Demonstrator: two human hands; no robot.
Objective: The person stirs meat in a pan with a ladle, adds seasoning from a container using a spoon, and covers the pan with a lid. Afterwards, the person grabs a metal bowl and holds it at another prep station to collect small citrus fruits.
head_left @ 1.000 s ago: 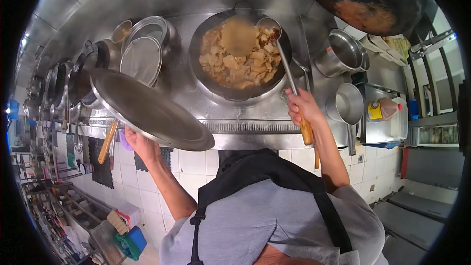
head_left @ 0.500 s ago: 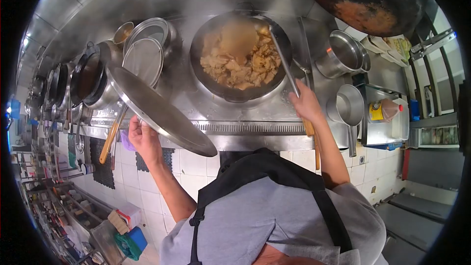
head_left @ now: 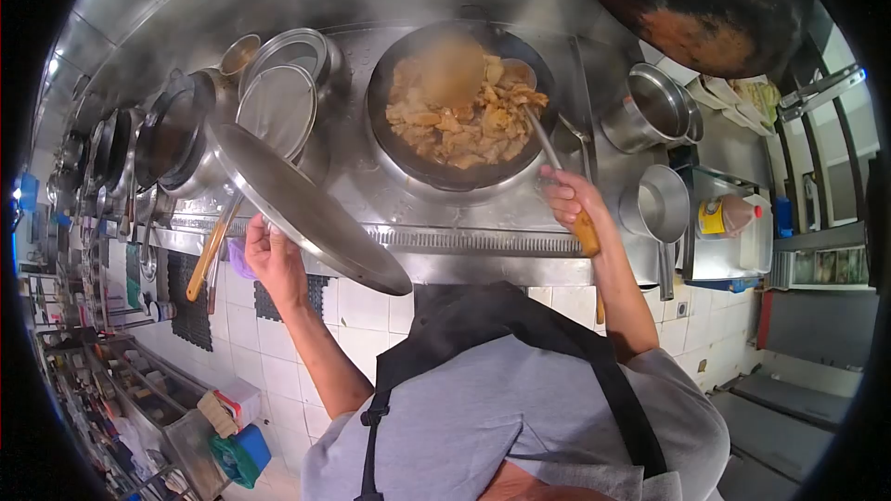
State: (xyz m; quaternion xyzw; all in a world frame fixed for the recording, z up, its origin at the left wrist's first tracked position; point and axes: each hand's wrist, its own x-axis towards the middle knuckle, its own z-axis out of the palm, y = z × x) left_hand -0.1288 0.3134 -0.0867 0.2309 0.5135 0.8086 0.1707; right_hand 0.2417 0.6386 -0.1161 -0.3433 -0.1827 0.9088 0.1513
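Far left of the frame: dark pans [head_left: 172,144], several, ranged along the steel table [head_left: 348,172]. Beside them, upper left: one round mesh strainer [head_left: 277,111], leaning near a metal pot. Left of centre: one large metal lid [head_left: 306,209], tilted, well apart from the wok; left hand [head_left: 277,264] with fingers curled at its edge, nearly closed and apparently bearing it, though whether by rim or knob cannot be told. Upper centre: one dark wok [head_left: 379,121], uncovered, holding browned food pieces [head_left: 455,144], part of them obscured by a blurred spot and haze. At the wok's right side: one ladle [head_left: 541,134], its bowl among the food, its shaft sloping down to the right hand [head_left: 571,199], which is wrapped around the handle, the wooden end showing below the fist. Handling note, by judgement: work the bowl low along the wok wall and turn pieces inward, with short strokes so none climb the right rim; a firm, loose-wristed grip should serve; the lid is best held clear of the ladle's sweep and tipped so drips miss the forearm. Right: one steel pot [head_left: 624,125] and one saucepan [head_left: 657,204]; farther right, one yellow-labelled bottle [head_left: 729,218].
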